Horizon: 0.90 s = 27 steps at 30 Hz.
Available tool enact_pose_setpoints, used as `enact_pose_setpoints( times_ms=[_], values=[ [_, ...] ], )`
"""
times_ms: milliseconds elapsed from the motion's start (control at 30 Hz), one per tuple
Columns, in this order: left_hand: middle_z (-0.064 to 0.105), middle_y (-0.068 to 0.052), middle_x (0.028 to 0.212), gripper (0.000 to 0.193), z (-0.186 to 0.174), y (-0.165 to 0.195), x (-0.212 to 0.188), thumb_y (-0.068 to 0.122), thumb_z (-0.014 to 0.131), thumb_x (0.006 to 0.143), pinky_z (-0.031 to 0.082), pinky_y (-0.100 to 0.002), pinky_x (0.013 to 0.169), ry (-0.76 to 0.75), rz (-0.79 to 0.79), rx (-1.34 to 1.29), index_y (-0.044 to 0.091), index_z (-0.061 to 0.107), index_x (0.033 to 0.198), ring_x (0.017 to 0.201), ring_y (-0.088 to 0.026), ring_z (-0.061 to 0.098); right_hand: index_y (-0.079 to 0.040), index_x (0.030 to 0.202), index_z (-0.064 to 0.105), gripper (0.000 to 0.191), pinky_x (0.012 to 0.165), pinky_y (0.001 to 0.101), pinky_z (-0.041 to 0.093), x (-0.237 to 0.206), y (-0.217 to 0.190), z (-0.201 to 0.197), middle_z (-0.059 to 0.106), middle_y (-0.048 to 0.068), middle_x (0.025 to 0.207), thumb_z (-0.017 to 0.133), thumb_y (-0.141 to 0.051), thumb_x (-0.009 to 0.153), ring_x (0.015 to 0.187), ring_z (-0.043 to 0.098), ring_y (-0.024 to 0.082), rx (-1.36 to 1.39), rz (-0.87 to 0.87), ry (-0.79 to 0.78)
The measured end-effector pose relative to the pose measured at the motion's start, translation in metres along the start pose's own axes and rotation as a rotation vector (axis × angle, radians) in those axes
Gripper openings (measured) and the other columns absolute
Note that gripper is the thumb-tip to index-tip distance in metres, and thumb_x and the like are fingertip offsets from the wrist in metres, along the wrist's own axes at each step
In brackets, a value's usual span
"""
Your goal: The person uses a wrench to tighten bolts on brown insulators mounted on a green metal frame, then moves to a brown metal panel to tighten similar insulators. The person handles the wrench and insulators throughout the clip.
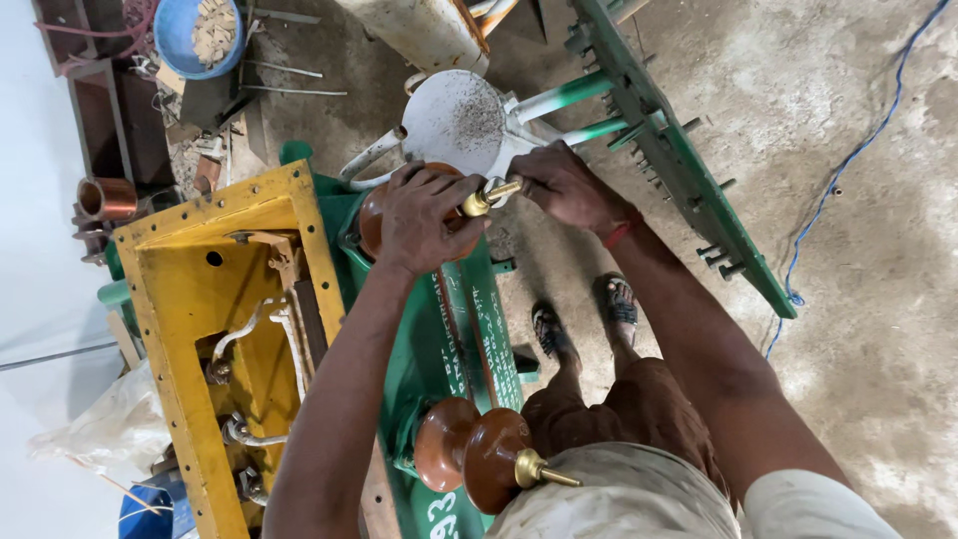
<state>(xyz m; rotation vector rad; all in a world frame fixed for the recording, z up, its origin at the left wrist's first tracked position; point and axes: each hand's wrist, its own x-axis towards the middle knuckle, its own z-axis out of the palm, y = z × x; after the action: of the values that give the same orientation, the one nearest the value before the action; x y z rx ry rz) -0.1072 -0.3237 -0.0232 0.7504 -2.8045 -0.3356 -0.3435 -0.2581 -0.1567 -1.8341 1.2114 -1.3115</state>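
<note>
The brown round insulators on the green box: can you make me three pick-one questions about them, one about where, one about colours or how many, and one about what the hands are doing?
1. Where is the insulator that nobody touches?
A. at the bottom of the picture
B. in the blue bowl
C. on the floor by the sandals

2. What colour is the frame inside the green box?
A. red
B. yellow
C. white

3. What is the left hand doing?
A. hanging free
B. holding a hammer
C. gripping the upper insulator

Answers: 1 A, the free insulator sits low in the view on the green box. 2 B, the frame is yellow. 3 C, the left hand wraps the upper insulator while the right hand pinches its brass stud.
</note>
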Motion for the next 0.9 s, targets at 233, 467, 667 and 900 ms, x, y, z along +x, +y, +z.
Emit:
enact_pose_setpoints(
  times_ms=[233, 467, 667, 900],
  values=[
    [0.075, -0.005, 0.108, 0.051, 0.002, -0.005, 0.000, 0.043, 0.080, 0.079, 0.041, -0.050, 0.108, -0.007, -0.017, -0.014, 0.014, 0.073, 0.121, 0.099, -0.027, 0.067, -0.010, 0.108, 0.065, 0.023, 0.062, 0.0406, 0.046, 0.018, -0.056, 0.000, 0.058, 0.007, 0.071, 0.045, -0.022, 0.110, 0.063, 0.054, 0.023, 0.000, 0.322, -0.127],
    [0.076, -0.002, 0.110, 0.052, 0.005, -0.012, -0.002, 0.024, 0.075, 0.076, 0.044, -0.046, 0.108, -0.068, -0.012, 0.069, 0.018, 0.072, 0.128, 0.109, -0.027, 0.067, 0.001, 0.115, 0.057, 0.031, 0.067, 0.0340, 0.057, 0.010, -0.160, 0.067, 0.068, 0.010, 0.087, 0.040, -0.024, 0.109, 0.072, 0.067, 0.019, 1.585, 0.981, 0.494],
    [0.075, -0.004, 0.111, 0.051, 0.007, -0.009, 0.000, 0.035, 0.080, 0.076, 0.041, -0.050, 0.108, -0.026, -0.013, -0.029, 0.018, 0.071, 0.123, 0.105, -0.026, 0.066, -0.005, 0.122, 0.063, 0.027, 0.060, 0.0309, 0.051, -0.028, -0.161, 0.050, 0.067, 0.006, 0.082, 0.051, -0.020, 0.103, 0.064, 0.060, 0.015, 1.192, 0.999, 0.171],
    [0.075, -0.006, 0.112, 0.052, 0.003, -0.003, 0.001, 0.044, 0.079, 0.083, 0.039, -0.050, 0.112, -0.028, -0.021, -0.003, 0.015, 0.072, 0.125, 0.105, -0.027, 0.066, -0.004, 0.106, 0.063, 0.022, 0.070, 0.0349, 0.042, -0.026, -0.038, 0.010, 0.054, 0.004, 0.084, 0.056, -0.024, 0.113, 0.079, 0.050, 0.018, 0.286, 0.384, 0.074]
  ],
)
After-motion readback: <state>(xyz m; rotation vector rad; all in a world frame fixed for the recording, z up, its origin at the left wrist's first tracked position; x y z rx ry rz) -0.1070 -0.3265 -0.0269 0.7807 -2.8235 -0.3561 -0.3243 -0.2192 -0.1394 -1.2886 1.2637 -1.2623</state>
